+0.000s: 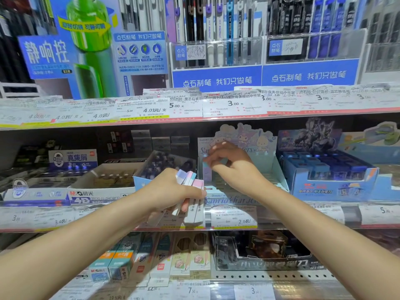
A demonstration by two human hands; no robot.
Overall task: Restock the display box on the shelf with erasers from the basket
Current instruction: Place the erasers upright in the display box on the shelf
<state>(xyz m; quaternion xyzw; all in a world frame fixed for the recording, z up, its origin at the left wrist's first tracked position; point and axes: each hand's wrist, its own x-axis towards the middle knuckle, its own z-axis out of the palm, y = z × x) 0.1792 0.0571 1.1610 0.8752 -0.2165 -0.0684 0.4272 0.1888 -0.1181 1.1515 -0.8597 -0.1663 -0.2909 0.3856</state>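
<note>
The display box (279, 169) is a pale blue cardboard tray with cartoon characters on its back card, on the middle shelf. My left hand (171, 191) grips a bundle of several long pastel erasers (192, 195), pink, blue and lilac, in front of the box's left corner. My right hand (231, 165) reaches inside the box and pinches one teal-tipped eraser (205, 164) against its left wall. A lilac eraser (207, 174) stands upright there. The basket is out of view.
A white 4B eraser carton (101, 191) sits left of the display box, a blue sharpener box (333, 174) to its right. Price-tag strips (233, 217) run along the shelf edge. Pencil packs (186, 256) fill the shelf below.
</note>
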